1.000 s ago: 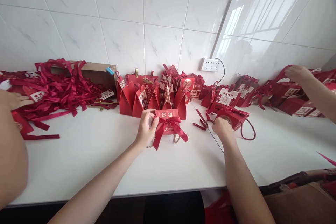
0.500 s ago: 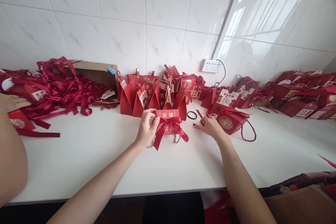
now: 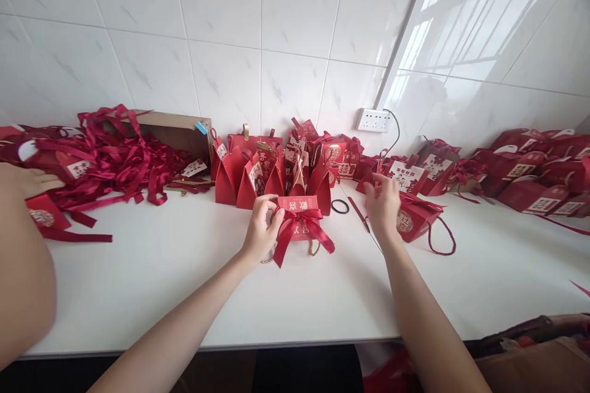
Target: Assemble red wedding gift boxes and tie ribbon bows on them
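Bow of glossy red satin ribbon (image 3: 303, 218) looks fully tied on the small printed red cardboard box (image 3: 297, 203), pinched between thumb and fingers of the left hand (image 3: 262, 228) near the white tabletop's (image 3: 322, 304) middle. To its right, the right hand (image 3: 383, 202) is half curled; whether it grips anything I cannot tell. Farther back, upright red triangular cardboard boxes (image 3: 229, 179) look folded, while heaped dark-red satin ribbons (image 3: 133, 163), far left, lie loose.

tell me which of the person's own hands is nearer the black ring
Right. The right hand is just to the right of the black ring; the left hand is farther off to its left, holding the bow-tied red box.
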{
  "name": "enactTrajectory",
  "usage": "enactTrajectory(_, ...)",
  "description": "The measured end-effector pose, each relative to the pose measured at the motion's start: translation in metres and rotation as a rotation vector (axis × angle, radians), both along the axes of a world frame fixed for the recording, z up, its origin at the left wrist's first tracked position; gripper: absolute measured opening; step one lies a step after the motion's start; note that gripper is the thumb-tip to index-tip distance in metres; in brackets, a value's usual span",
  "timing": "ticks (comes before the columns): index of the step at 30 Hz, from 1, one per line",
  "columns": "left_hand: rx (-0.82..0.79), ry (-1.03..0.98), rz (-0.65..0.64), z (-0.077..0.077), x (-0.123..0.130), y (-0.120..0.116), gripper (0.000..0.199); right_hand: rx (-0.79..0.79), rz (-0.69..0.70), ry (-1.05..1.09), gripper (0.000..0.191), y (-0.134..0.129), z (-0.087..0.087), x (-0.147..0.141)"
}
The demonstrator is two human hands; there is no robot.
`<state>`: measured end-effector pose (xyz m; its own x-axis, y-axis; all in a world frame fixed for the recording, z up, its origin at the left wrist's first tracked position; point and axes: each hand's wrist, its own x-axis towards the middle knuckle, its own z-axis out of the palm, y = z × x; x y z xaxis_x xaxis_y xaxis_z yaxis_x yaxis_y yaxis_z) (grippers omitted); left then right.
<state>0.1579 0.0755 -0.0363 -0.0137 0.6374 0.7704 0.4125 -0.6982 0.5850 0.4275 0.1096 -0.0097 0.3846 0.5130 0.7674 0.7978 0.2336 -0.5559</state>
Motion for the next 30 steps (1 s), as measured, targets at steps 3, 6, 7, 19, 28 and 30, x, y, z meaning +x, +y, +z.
enactTrajectory(3, 0.002, 0.0, 0.006, 0.0, 0.0, 0.0, 0.013, -0.184, 0.148, 0.059, 0.047, 0.007, -0.005, -0.012)
enactTrajectory(6, 0.004, 0.006, 0.011, 0.0, 0.0, 0.0, 0.013, -0.3, 0.327, 0.05, 0.04, -0.004, -0.008, -0.029)
enactTrajectory(7, 0.006, 0.007, 0.009, 0.0, 0.0, 0.0, 0.013, -0.34, 0.389, 0.039, 0.042, -0.011, -0.007, -0.035)
enactTrajectory(19, 0.003, 0.011, -0.01, 0.0, -0.001, 0.0, 0.014, -0.51, 0.858, 0.208, 0.062, -0.048, -0.004, -0.076)
enactTrajectory(28, 0.012, 0.032, -0.03, 0.001, -0.001, -0.003, 0.015, -0.418, 0.883, 0.221, 0.053, -0.052, -0.001, -0.079)
enactTrajectory(30, 0.009, 0.038, -0.023, 0.001, -0.001, -0.002, 0.017, -0.408, 0.887, 0.23, 0.053, -0.052, -0.003, -0.079)
